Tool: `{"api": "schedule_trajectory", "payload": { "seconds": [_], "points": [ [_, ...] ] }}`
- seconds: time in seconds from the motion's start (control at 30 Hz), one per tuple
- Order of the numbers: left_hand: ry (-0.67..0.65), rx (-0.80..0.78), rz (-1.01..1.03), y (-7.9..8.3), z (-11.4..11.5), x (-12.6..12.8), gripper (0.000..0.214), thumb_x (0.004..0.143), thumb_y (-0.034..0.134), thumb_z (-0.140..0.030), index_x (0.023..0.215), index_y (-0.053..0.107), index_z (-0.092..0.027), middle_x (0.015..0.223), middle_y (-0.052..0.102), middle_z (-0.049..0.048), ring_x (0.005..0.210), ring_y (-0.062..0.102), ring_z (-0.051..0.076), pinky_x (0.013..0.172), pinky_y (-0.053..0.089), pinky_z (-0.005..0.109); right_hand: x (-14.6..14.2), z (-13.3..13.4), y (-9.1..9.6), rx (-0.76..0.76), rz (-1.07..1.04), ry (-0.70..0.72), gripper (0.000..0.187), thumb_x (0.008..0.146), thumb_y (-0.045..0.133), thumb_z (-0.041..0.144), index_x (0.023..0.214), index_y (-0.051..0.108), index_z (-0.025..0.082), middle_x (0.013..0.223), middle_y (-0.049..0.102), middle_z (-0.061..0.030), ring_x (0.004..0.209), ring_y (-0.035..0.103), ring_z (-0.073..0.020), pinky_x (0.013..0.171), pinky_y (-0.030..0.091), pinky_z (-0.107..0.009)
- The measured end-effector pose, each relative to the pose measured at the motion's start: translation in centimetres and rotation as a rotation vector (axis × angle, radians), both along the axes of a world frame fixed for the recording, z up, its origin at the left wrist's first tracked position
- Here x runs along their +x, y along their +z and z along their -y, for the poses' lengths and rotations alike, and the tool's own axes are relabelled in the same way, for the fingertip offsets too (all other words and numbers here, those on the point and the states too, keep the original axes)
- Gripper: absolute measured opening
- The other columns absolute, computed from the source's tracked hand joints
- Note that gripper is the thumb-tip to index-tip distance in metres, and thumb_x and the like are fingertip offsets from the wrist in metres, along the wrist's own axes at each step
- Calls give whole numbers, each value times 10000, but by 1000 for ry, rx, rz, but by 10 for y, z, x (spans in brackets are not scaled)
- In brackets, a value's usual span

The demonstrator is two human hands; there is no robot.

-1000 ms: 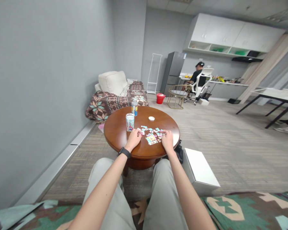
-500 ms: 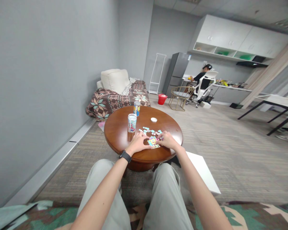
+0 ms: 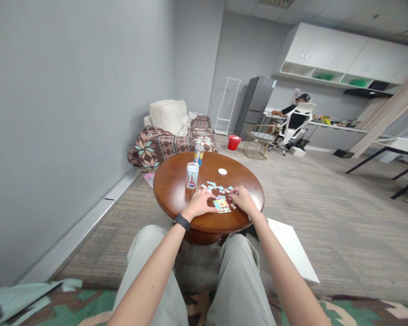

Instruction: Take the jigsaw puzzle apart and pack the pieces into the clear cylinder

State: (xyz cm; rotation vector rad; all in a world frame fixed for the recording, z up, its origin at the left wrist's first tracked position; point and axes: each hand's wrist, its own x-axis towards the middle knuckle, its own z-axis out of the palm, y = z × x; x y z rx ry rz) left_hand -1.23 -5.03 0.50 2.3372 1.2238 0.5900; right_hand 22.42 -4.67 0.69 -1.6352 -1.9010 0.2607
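Note:
A partly joined jigsaw puzzle [image 3: 222, 204] with a yellow cartoon face lies near the front of the round wooden table. My left hand [image 3: 201, 203], wearing a black watch, rests at its left edge, thumb and fingers apart and touching the border. Just right of and above the puzzle is my right hand [image 3: 243, 199], fingertips drawn together among small pieces; whatever they pinch is too small to make out. Loose puzzle pieces [image 3: 211, 186] lie scattered behind the puzzle, and a few more pieces [image 3: 233, 206] sit at its right.
An open printed can [image 3: 192, 176] stands left of the pieces, with a second can [image 3: 199, 155] behind it. A white lid [image 3: 222, 172] lies on the table [image 3: 170, 181]. Beyond are a covered sofa [image 3: 166, 145], a red bucket [image 3: 234, 142] and a seated person [image 3: 289, 110].
My right hand has drawn away from the puzzle's face to the loose pieces at its upper right, uncovering more of the picture. My left hand stays at the left edge. The view has shifted slightly.

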Motion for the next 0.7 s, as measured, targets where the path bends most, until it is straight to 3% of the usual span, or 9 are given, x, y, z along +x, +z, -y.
{"api": "schedule_trajectory", "payload": {
  "seconds": [0.1, 0.2, 0.3, 0.4, 0.57, 0.7],
  "points": [
    [-1, -4, 21, -2, -2, -1, 545, 685, 782, -560, 1131, 691, -259, 1107, 594, 61, 1084, 536, 267, 991, 418, 384, -3, 2, -4, 56, 36, 55, 170, 854, 574, 227, 903, 734, 192, 966, 648, -78, 948, 616, -206, 913, 454, -333],
    [13, -13, 53, -3, -3, -2, 483, 695, 795, -486, 1097, 690, -240, 1104, 595, 58, 1076, 544, 257, 989, 432, 379, -10, 6, -7, 14, 115, 137, 222, 823, 670, 327, 988, 731, 193, 975, 626, -73, 936, 608, -211, 914, 453, -352],
    [33, -12, 73, -3, -3, -2, 423, 726, 779, -423, 1089, 679, -231, 1080, 597, 51, 1055, 557, 244, 981, 446, 376, -17, 8, -7, -20, 168, 144, 302, 768, 738, 375, 995, 715, 178, 961, 622, -70, 916, 602, -212, 879, 459, -347],
    [38, -13, 39, -2, -2, -2, 411, 728, 776, -388, 1093, 678, -226, 1106, 597, 60, 1073, 556, 251, 1000, 442, 386, -19, 6, -4, -50, 171, 135, 264, 740, 761, 349, 932, 708, 176, 931, 636, -61, 900, 604, -205, 860, 457, -334],
    [42, -14, -19, 3, 1, -1, 361, 742, 744, -348, 1083, 684, -245, 1144, 602, 58, 1125, 541, 267, 1034, 418, 410, -16, 3, 3, -124, 52, 158, 265, 677, 772, 276, 898, 654, 192, 878, 663, -21, 806, 604, -166, 796, 464, -303],
    [28, -17, -33, 4, 3, -1, 311, 745, 720, -319, 1049, 696, -258, 1131, 610, 52, 1139, 538, 273, 1032, 416, 412, -15, 4, -2, -144, -104, 182, 222, 721, 673, 234, 928, 603, 192, 772, 642, 20, 709, 592, -138, 719, 469, -276]
  ]
}}
